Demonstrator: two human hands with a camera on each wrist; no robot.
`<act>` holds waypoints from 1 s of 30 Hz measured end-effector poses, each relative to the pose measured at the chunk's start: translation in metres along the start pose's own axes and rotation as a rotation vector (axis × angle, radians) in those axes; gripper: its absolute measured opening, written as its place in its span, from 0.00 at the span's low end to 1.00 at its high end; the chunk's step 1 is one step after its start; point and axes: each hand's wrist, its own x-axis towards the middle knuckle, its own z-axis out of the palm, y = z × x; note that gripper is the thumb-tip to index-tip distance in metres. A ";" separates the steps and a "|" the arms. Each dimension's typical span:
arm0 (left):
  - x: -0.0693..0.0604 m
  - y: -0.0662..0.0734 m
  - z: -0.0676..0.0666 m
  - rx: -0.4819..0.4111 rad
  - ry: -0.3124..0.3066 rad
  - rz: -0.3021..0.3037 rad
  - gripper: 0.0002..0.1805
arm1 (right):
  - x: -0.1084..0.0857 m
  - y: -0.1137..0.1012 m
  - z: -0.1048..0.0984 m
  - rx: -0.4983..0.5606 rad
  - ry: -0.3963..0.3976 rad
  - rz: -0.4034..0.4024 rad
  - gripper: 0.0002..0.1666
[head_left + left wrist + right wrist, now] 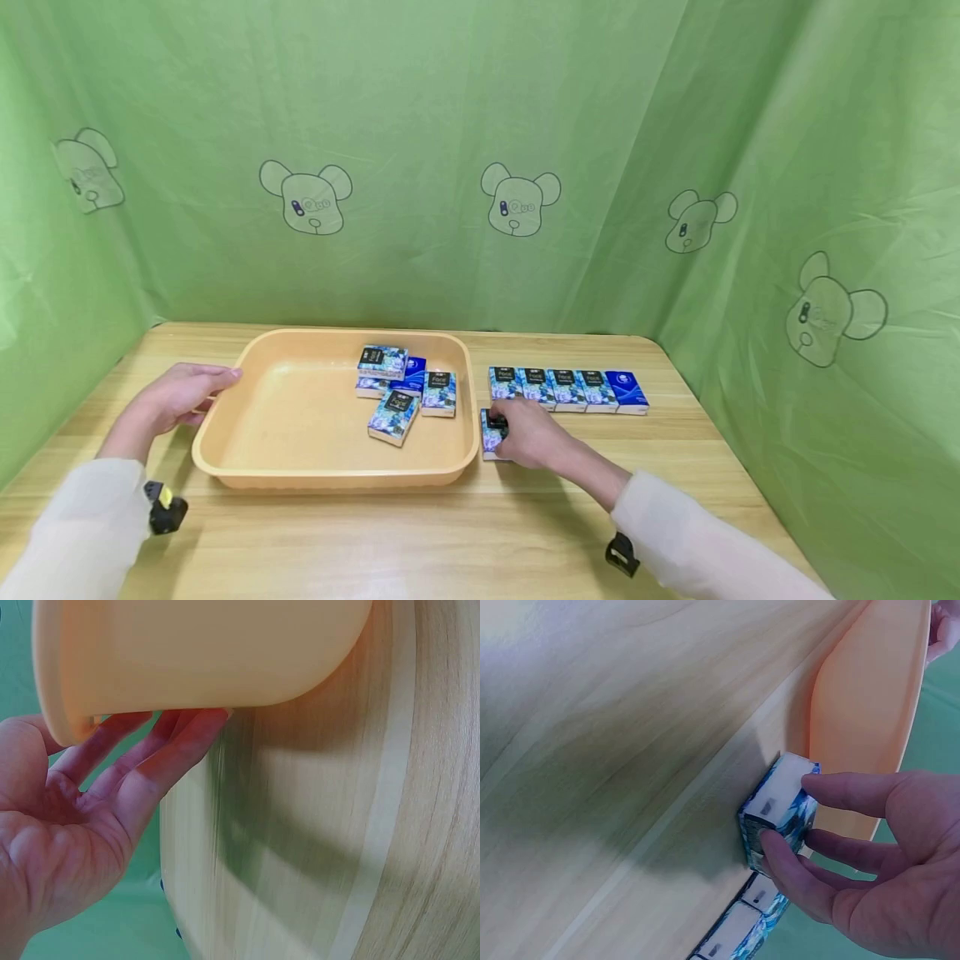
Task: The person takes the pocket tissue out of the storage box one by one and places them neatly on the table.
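Note:
My left hand (176, 395) holds the left rim of an orange-yellow plastic tray (337, 481), thumb at the rim and fingers against the outer wall, as the left wrist view shows. To the right of the tray, my right hand (536, 435) pinches a blue floral tissue packet (491, 442) between thumb and fingers, low at the table. In the right wrist view that packet (784, 787) shows its pale side, close to the tray's wall. Several packets lie loosely in the tray's right half, among them a floral one (394, 417) and a dark blue one (408, 377).
Behind my right hand, several floral packets (567, 387) stand side by side in a row that ends with a plain blue packet (627, 392). The wooden table (360, 542) is enclosed by green curtains (420, 275) at the back and sides.

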 end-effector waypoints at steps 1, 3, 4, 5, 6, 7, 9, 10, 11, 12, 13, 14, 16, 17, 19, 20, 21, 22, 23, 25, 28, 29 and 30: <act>0.000 0.000 0.000 0.005 0.000 0.002 0.39 | 0.001 0.000 0.000 0.004 0.003 0.001 0.34; 0.000 0.000 -0.001 0.014 -0.001 0.004 0.39 | 0.002 0.001 0.001 0.008 0.011 0.001 0.35; 0.001 0.000 0.000 0.015 -0.001 0.004 0.39 | 0.002 0.001 0.002 0.012 0.013 0.004 0.36; 0.001 0.000 0.000 0.014 -0.002 0.004 0.39 | 0.002 0.002 0.002 0.016 0.015 0.008 0.36; 0.001 0.000 0.000 0.014 -0.003 0.004 0.39 | 0.002 0.002 0.002 0.017 0.018 0.005 0.36; 0.001 0.000 0.000 0.013 -0.003 0.003 0.39 | 0.003 0.002 0.002 0.019 0.019 0.007 0.36; 0.001 -0.001 0.000 0.012 -0.003 0.001 0.39 | 0.003 0.002 0.002 0.022 0.021 0.004 0.36; 0.001 -0.001 0.000 0.014 -0.003 0.001 0.39 | 0.003 0.002 0.002 0.025 0.022 0.004 0.36; 0.001 -0.001 -0.001 0.014 -0.002 -0.001 0.39 | 0.003 0.002 0.002 0.028 0.022 0.004 0.36; 0.001 -0.001 -0.001 0.015 -0.003 -0.002 0.39 | 0.003 0.002 0.002 0.028 0.023 0.000 0.36; 0.001 -0.001 -0.001 0.014 -0.003 -0.004 0.39 | 0.004 0.002 0.002 0.028 0.024 -0.002 0.36; 0.001 -0.001 -0.001 0.014 -0.003 -0.005 0.39 | 0.004 0.001 0.002 0.031 0.026 -0.002 0.36; 0.001 -0.001 -0.001 0.011 -0.004 -0.005 0.39 | 0.004 0.002 0.002 0.031 0.029 -0.006 0.35; 0.001 -0.001 -0.001 0.011 -0.004 -0.005 0.39 | 0.005 0.002 0.002 0.030 0.032 -0.008 0.35; 0.001 -0.001 -0.001 0.010 -0.004 -0.005 0.39 | 0.005 0.002 0.002 0.031 0.035 -0.007 0.35; 0.001 -0.001 -0.001 0.009 -0.003 -0.006 0.39 | 0.005 0.002 0.003 0.032 0.036 -0.004 0.35; 0.000 0.000 -0.001 0.009 -0.002 -0.007 0.40 | 0.005 0.002 0.003 0.032 0.036 -0.003 0.35; 0.000 0.000 -0.001 0.007 -0.002 -0.008 0.40 | 0.005 0.002 0.003 0.032 0.038 -0.002 0.35; 0.000 0.000 -0.001 0.005 -0.002 -0.008 0.40 | 0.005 0.002 0.003 0.031 0.038 -0.001 0.36; 0.000 0.000 0.000 -0.003 -0.002 -0.011 0.40 | 0.005 0.002 0.003 0.029 0.039 0.001 0.36; 0.000 0.000 0.000 -0.012 -0.003 -0.010 0.40 | 0.006 0.003 0.004 0.030 0.042 0.003 0.37; 0.000 0.000 0.001 -0.013 -0.003 -0.009 0.40 | 0.006 0.003 0.004 0.031 0.043 0.003 0.37; 0.000 0.000 0.001 -0.014 -0.003 -0.008 0.40 | 0.006 0.003 0.004 0.034 0.045 0.004 0.37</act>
